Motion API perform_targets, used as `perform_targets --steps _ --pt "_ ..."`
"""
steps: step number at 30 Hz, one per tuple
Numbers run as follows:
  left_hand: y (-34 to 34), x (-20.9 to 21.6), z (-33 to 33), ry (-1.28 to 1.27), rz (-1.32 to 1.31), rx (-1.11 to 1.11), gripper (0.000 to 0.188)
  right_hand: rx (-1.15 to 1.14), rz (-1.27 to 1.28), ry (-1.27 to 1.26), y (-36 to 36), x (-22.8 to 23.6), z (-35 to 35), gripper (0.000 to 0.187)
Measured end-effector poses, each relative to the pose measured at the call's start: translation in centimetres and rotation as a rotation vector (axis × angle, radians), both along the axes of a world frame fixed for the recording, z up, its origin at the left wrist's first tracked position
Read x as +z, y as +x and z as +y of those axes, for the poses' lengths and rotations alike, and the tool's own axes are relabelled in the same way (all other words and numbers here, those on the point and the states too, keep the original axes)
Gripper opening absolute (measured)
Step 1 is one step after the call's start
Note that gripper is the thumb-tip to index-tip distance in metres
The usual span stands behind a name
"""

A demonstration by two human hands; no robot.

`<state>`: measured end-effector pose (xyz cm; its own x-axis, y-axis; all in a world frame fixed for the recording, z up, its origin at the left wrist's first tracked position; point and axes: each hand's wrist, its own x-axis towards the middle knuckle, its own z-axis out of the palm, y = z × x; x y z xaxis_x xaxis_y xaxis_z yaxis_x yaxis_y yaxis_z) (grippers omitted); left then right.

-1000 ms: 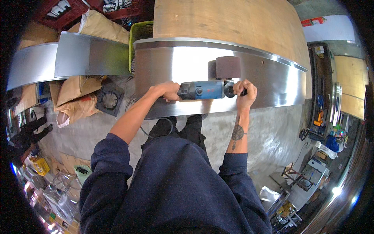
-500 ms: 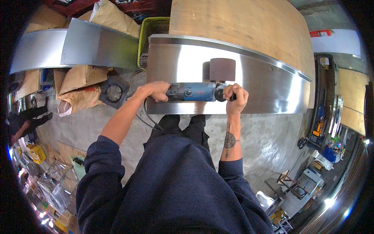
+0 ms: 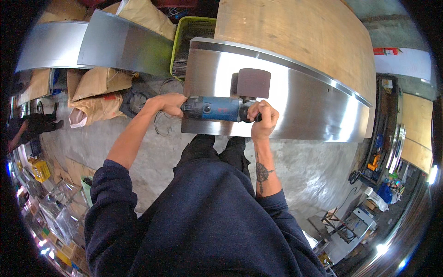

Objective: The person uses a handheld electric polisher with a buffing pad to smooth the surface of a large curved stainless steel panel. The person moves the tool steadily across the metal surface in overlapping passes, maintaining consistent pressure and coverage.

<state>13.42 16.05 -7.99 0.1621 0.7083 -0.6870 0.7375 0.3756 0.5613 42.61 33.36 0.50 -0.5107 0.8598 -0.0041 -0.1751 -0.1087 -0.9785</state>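
Observation:
A blue and black drum sander (image 3: 217, 109) lies crosswise over a long brushed stainless steel panel (image 3: 311, 108). Its brown abrasive drum (image 3: 254, 83) is on the far side of the tool, over the shiny metal, with a dark reflection beside it. My left hand (image 3: 170, 104) is closed round the rear end of the sander's body, near the panel's left end. At the other end, my right hand (image 3: 264, 117) grips the black side handle by the gear head. Whether the drum presses on the metal cannot be made out.
Behind the panel lies a plywood board (image 3: 295, 27). A yellow-green crate (image 3: 194, 27) stands at its left, beside curved metal sheets (image 3: 124, 44) and paper sacks (image 3: 99, 108). A dark rack with tools (image 3: 380, 134) is at the right. Another person's dark-clothed legs (image 3: 39, 127) show far left.
Both hands have carried the sander leftward along the panel, and the drum now sits nearer the panel's left end. My grip stays the same. The whole view has shifted slightly.

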Motion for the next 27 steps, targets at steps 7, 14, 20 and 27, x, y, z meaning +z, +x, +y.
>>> perform_targets --steps 7,14,20,27 --pt "-2.2 1.8 -2.5 0.010 0.045 0.053 0.041 0.030 -0.043 -0.021 -2.8 1.0 -2.4 0.035" --pt "-4.8 2.5 -6.2 -0.108 0.052 0.057 0.043 0.100 -0.052 -0.009 -5.8 1.0 -5.5 0.034" --pt "-7.3 4.1 -10.1 -0.121 0.072 0.139 0.047 0.154 -0.036 0.040 -8.8 1.2 -9.0 0.034" --pt "-11.8 5.3 -14.4 -0.195 0.240 0.080 0.051 0.239 -0.024 -0.025 -11.9 1.2 -12.7 0.033"
